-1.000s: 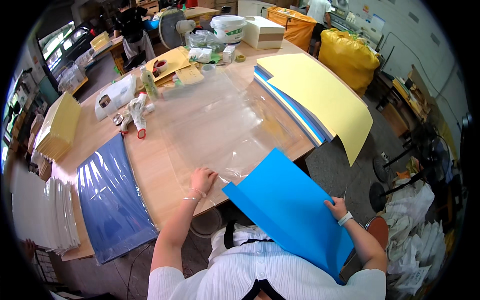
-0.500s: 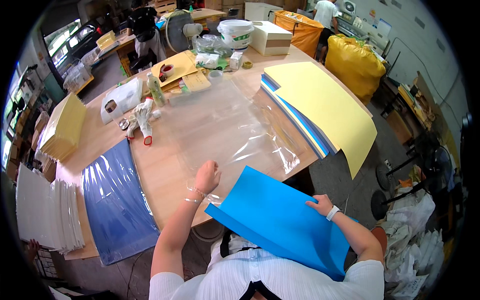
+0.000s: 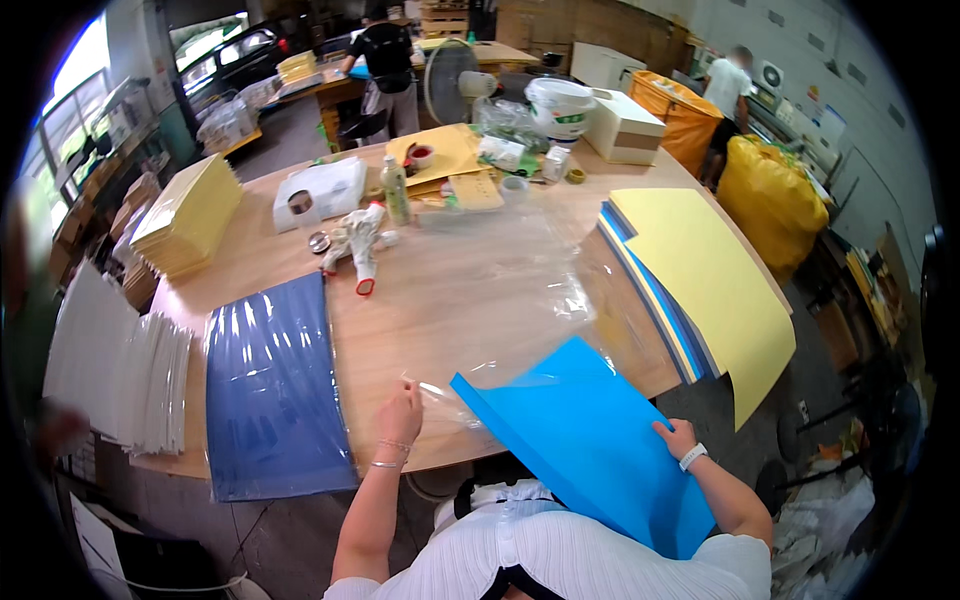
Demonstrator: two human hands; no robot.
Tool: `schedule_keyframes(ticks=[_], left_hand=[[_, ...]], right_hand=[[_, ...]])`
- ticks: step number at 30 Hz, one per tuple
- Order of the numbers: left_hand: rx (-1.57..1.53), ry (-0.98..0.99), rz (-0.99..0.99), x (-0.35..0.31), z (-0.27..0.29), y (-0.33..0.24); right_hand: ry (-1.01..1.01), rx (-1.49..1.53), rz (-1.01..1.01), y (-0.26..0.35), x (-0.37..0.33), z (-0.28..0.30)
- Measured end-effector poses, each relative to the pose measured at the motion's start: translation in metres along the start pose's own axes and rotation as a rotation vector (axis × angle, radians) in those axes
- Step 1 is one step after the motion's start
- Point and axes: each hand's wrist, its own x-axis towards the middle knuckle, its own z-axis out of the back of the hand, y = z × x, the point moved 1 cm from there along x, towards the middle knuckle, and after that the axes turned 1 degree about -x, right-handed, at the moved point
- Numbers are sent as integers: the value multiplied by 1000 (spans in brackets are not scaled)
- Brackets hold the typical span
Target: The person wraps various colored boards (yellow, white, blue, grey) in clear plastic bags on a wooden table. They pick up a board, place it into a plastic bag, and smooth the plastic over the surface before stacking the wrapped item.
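Blue card sheet (image 3: pixel 595 440) slanting over the near edge of the tabletop (image 3: pixel 270 262), pinched by the right hand (image 3: pixel 679 440), with the left hand (image 3: pixel 400 408) curled beside the clear plastic film (image 3: pixel 490 300) (cannot tell whether gripping it), and green print on the white bucket (image 3: pixel 558 108) too small to read.

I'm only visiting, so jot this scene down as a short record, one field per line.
Left hand: appears to pinch the near edge of the clear film
Right hand: grips the right edge of a bright blue sheet
Table, left: dark blue wrapped pack, white gloves, pale yellow stack
Table, right: coloured sheets, pale yellow on top
Background: person in dark shirt, person in white shirt
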Motion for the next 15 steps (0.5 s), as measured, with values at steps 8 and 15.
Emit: schedule_keyframes(ticks=[8,15], left_hand=[[-357,149,52,-2,17,-51],[-99,-201,-170,-5,-5,-37]], right_hand=[[-39,-48,-7,21,10,12],[-77,-33,-14,18,16,13]])
